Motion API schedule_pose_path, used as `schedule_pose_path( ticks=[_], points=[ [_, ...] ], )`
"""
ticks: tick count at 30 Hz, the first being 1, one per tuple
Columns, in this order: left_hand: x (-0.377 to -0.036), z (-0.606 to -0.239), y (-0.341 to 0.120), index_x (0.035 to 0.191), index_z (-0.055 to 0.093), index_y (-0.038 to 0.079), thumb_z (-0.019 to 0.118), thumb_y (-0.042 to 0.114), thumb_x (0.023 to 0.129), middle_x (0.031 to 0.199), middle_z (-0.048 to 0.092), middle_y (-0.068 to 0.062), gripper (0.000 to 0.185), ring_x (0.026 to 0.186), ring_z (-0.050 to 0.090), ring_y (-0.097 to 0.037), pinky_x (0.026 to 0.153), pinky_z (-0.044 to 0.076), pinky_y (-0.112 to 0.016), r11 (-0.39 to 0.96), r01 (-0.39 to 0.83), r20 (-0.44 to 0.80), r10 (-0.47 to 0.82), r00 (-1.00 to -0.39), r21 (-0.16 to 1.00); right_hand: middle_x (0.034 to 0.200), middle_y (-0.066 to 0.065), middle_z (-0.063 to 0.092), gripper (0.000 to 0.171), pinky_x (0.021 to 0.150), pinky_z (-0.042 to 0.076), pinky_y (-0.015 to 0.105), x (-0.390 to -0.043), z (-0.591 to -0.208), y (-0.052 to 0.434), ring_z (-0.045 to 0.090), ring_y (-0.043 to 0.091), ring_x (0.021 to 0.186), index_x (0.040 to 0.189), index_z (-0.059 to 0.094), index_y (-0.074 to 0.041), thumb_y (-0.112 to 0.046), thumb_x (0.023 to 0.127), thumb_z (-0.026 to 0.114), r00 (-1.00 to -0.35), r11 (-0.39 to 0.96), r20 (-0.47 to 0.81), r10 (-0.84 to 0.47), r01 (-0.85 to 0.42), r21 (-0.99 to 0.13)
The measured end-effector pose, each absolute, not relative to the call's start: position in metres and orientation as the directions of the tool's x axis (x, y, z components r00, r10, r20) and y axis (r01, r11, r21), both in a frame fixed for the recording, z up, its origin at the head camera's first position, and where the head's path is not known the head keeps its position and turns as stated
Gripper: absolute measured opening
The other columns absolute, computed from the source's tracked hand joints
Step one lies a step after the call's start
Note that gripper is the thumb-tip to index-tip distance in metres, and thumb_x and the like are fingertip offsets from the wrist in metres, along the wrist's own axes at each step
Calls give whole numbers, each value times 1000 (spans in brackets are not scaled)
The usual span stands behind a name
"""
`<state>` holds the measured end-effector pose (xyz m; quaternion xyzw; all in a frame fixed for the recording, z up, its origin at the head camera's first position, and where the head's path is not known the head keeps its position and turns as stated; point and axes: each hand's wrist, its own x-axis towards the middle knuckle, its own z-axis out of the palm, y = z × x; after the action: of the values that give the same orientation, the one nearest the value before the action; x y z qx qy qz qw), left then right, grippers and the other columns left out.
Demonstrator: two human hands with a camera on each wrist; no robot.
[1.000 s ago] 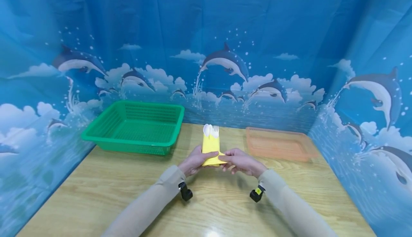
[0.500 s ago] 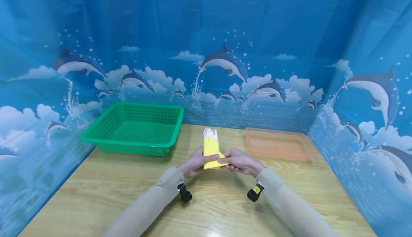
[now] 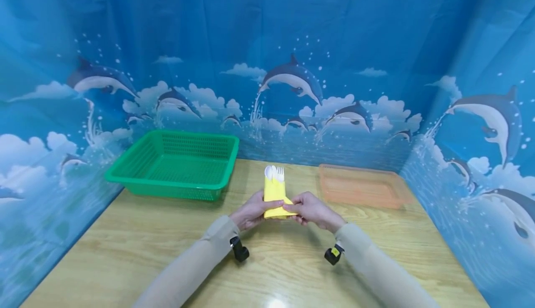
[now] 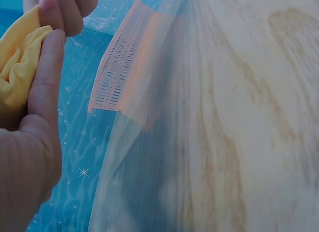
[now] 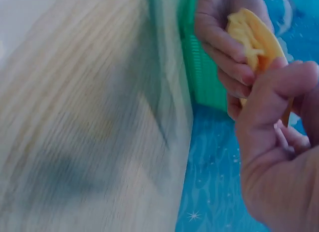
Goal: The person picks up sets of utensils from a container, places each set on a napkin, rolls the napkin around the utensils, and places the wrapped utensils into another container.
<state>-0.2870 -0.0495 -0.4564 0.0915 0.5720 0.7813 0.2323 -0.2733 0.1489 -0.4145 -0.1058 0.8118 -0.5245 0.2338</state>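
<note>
While your left hand [image 3: 251, 211] and right hand [image 3: 312, 210] both pinch the lower end of the yellow napkin [image 3: 274, 196], it stands over the middle of the worktop [image 3: 125, 252], with a white spoon [image 3: 269, 172] and fork [image 3: 279, 173] poking from its top. Near the back edge, a green basket [image 3: 175, 165] sits toward the left corner and an orange tray [image 3: 361, 186] toward the right.

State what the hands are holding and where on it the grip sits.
Both the left hand and the right hand pinch the lower end of a folded yellow napkin; a white spoon and fork stick out of its top.
</note>
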Motion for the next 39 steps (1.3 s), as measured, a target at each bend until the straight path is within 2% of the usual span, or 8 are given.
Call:
schedule_pose_path(
  ticks=[3,7,9,14,19,26,34,39],
  points=[
    [-287,-457,-49,131,43,-5,65,5,92,110,63,-13,46,92,69,-17,83,59,-31,-223,-231,-116,431,-895,947,62,6,61,26,45,44,21,-268,-416,145,49,8,47,82,64,-3,-26,93,67,-906,445,-251,-342,80,-892],
    [-288,-456,-47,129,44,-4,65,10,93,110,64,-14,44,91,69,-17,83,59,-31,-211,-220,-120,402,-908,953,72,13,66,28,45,47,22,-263,-420,140,56,10,51,89,62,-3,-30,95,64,-927,409,-245,-283,114,-905],
    [-288,-455,-47,129,45,-4,65,14,94,110,65,-14,44,91,70,-17,82,59,-31,-199,-208,-116,394,-912,958,70,11,65,30,44,45,22,-262,-422,138,54,10,50,90,60,-2,-31,97,62,-935,393,-232,-269,113,-913],
    [-288,-452,-45,128,48,-3,64,20,96,110,67,-15,42,90,71,-17,82,59,-31,-198,-208,-123,371,-921,958,58,1,55,25,41,33,20,-260,-423,134,41,7,44,91,60,-3,-27,99,59,-957,347,-172,-234,83,-934],
    [-288,-453,-46,131,45,-4,67,11,93,114,64,-19,47,94,70,-22,85,59,-37,-243,-231,-123,390,-912,942,56,0,53,22,39,26,18,-260,-424,133,35,6,42,92,65,-2,-23,98,60,-973,316,-131,-192,65,-946],
    [-287,-456,-47,130,44,-5,69,5,89,111,63,-15,49,93,69,-20,86,59,-37,-247,-230,-114,409,-905,941,55,0,54,20,38,26,16,-259,-431,135,36,5,43,100,69,-1,-19,98,60,-976,303,-110,-187,50,-952],
    [-286,-454,-46,130,45,-5,70,8,89,112,64,-18,49,90,70,-20,83,60,-37,-230,-223,-121,388,-914,947,56,-3,51,22,39,26,17,-261,-438,136,34,5,44,102,66,-1,-20,99,57,-975,262,-119,-185,68,-963],
    [-287,-452,-44,129,45,-5,69,10,90,112,64,-17,48,90,70,-19,82,60,-35,-223,-207,-116,365,-924,953,58,2,52,22,40,29,19,-260,-441,134,38,8,45,103,63,-4,-24,101,56,-984,250,-82,-158,40,-967]
  ],
)
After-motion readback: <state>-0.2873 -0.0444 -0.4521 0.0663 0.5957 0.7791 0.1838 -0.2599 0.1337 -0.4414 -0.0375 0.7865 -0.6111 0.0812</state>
